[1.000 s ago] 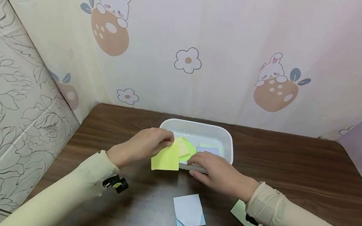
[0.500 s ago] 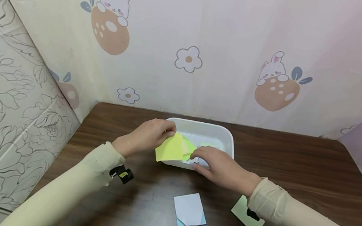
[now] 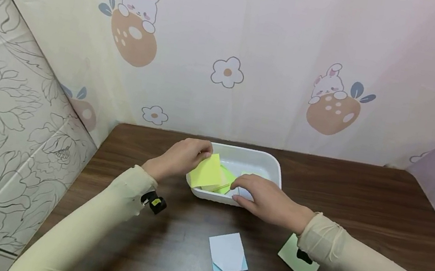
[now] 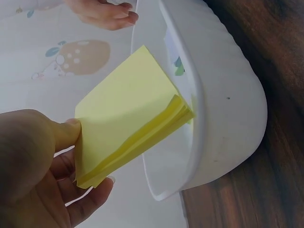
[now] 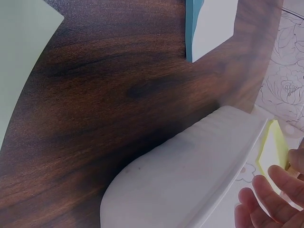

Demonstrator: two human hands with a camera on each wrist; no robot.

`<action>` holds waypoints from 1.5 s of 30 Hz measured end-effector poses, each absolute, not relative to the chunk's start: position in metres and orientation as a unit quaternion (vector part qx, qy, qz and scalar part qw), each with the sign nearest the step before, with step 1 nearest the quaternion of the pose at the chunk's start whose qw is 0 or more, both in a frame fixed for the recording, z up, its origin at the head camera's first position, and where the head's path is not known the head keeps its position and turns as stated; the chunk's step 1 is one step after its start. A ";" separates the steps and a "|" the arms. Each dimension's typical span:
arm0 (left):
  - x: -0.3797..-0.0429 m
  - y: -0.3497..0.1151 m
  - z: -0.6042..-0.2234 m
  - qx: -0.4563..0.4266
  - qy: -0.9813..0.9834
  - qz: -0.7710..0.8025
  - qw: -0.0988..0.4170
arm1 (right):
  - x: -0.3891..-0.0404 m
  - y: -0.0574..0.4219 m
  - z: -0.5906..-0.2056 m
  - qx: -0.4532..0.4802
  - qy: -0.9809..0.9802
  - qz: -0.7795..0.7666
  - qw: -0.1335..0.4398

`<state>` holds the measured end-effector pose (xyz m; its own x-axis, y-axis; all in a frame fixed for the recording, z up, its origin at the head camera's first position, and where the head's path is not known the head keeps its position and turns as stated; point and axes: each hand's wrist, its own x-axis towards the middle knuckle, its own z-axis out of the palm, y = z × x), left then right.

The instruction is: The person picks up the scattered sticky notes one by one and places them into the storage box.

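Observation:
My left hand (image 3: 183,157) pinches a pad of yellow sticky notes (image 3: 206,172) by one edge, thumb against its top face. Tilted, the pad hangs over the left front part of a white plastic bin (image 3: 215,197); in the left wrist view, the far corner of the yellow pad (image 4: 128,109) meets the bin's rim (image 4: 197,109). Inside lie a bright green note (image 3: 230,176) and pale notes, partly covered. My right hand (image 3: 264,201) is over the front right side of the bin, and its fingers (image 5: 268,192) are loosely bent with nothing between them.
On the dark wood table (image 3: 361,203) in front of the bin lies a light blue note pad with a white top sheet (image 3: 227,252). A pale green pad (image 3: 295,263) lies to its right, partly under the right wrist. A patterned curtain (image 3: 272,68) stands behind.
My left hand has moved up and forward, carrying the yellow sticky notes from before the bin's front edge to over its left part. My right hand has shifted slightly right and forward.

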<state>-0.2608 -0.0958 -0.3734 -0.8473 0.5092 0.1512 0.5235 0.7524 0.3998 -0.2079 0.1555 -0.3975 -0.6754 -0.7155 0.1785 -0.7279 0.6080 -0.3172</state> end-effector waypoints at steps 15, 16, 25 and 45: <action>-0.281 -0.090 -0.389 -0.252 -0.940 -0.230 -0.001 | -0.213 0.158 -0.401 0.400 -0.897 0.186 0.018; -0.282 -0.089 -0.391 -0.252 -0.940 -0.229 -0.006 | -0.213 0.158 -0.402 0.400 -0.898 0.184 0.018; -0.284 -0.081 -0.405 -0.263 -0.940 -0.215 -0.033 | -0.214 0.157 -0.405 0.399 -0.900 0.177 0.015; -0.284 -0.072 -0.421 -0.266 -0.952 -0.141 -0.056 | -0.214 0.157 -0.407 0.398 -0.900 0.175 0.010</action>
<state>-0.2836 -0.0723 -0.4205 -0.8524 0.5220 -0.0318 0.4902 0.8187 0.2991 -0.2136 0.1570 -0.4066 -0.6825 -0.7139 0.1567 -0.7206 0.6215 -0.3072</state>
